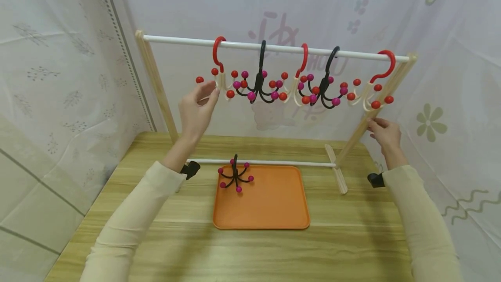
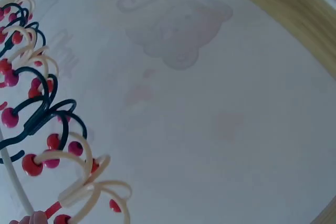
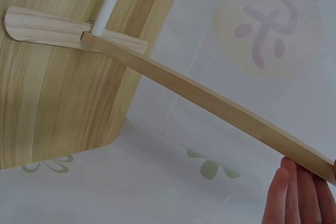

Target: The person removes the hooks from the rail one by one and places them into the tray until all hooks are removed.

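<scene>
My left hand (image 1: pixel 198 110) is raised at the left end of a row of hangers, pinching a cream hanger (image 1: pixel 221 81) with a red hook and red ball tips. That hook loops over the white top rod (image 1: pixel 184 41) of a wooden rack. In the left wrist view, only fingertips (image 2: pixel 32 217) show, beside the red stem. At the far side, my right hand (image 1: pixel 385 134) holds the rack's right post (image 1: pixel 354 136). The right wrist view has its fingers (image 3: pixel 294 192) against the post's lower face, thumb mostly out of frame.
Further along the rod hang black hangers (image 1: pixel 259 79) with magenta balls and more cream ones (image 1: pixel 365 95). An orange tray (image 1: pixel 270 203) lies on the wooden table (image 1: pixel 188 247), a black hanger (image 1: pixel 235 175) at its back left corner. A lower white rod (image 1: pixel 274 162) runs behind the tray.
</scene>
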Demonstrator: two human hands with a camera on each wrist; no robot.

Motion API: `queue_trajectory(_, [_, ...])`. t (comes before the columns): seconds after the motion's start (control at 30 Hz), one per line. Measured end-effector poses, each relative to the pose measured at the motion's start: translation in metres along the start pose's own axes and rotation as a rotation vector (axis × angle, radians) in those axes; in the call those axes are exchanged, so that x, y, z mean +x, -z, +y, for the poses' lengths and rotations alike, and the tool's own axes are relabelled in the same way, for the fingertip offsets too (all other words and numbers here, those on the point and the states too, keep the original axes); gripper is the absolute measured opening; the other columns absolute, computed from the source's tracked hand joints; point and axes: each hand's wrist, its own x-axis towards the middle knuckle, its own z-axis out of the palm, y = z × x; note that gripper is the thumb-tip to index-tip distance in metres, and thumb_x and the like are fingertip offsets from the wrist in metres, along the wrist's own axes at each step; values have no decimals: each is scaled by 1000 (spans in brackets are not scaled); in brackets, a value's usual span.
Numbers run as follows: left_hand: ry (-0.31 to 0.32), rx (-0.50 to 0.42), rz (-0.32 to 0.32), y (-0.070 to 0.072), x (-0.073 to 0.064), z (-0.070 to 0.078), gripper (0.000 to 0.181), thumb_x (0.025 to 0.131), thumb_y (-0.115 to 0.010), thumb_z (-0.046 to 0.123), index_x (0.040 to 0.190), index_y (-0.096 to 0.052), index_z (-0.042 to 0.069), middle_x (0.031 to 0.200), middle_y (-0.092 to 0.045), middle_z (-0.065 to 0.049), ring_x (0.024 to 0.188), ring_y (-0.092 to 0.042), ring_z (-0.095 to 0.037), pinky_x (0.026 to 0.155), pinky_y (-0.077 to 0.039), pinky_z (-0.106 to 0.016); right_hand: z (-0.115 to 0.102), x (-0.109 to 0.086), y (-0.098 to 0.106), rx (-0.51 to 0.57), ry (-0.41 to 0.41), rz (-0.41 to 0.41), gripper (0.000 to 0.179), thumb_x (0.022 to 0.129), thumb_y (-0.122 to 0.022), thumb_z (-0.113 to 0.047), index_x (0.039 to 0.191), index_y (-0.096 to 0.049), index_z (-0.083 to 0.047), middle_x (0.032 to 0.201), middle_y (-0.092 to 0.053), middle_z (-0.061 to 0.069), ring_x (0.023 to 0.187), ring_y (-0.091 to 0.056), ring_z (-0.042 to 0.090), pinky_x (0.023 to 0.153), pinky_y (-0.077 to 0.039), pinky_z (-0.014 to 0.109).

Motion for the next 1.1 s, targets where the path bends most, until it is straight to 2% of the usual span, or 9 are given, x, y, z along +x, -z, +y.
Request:
queue_trajectory(0.2, [7, 56, -18, 4, 21, 9, 26, 86, -58, 13, 106, -61, -3, 102, -63, -10, 90, -60, -15, 74, -49, -26, 0, -1, 0, 19, 7, 7, 59, 85, -57, -29, 125, -40, 11, 66, -54, -21, 63, -55, -7, 57, -47, 12])
queue_trajectory(0.47, [100, 169, -101, 8, 49, 13, 33, 88, -55, 20, 116, -56, 2, 112, -59, -9, 98, -57, -15, 82, -45, -24, -1, -3, 0, 42, 15, 3, 59, 85, -57, -27, 125, -39, 12, 64, -55, -21, 62, -55, -7, 57, -47, 12])
queue_trajectory(0.9, [214, 165, -207, 1, 65, 14, 38, 88, -55, 25, 119, -53, 3, 108, -60, -9, 93, -60, -17, 78, -47, -22, 0, -1, 0, 8, 17, 17, 59, 85, -56, -29, 125, -41, 11, 65, -54, -22, 64, -56, -6, 58, -48, 13])
queue_trajectory(1.1, [282, 123, -197, -3, 70, 16, 34, 88, -55, 24, 115, -56, 3, 105, -62, -9, 91, -60, -16, 76, -47, -22, 0, -1, 0, -1, 21, 16, 57, 85, -56, -28, 124, -41, 12, 64, -54, -23, 63, -55, -7, 58, -48, 13])
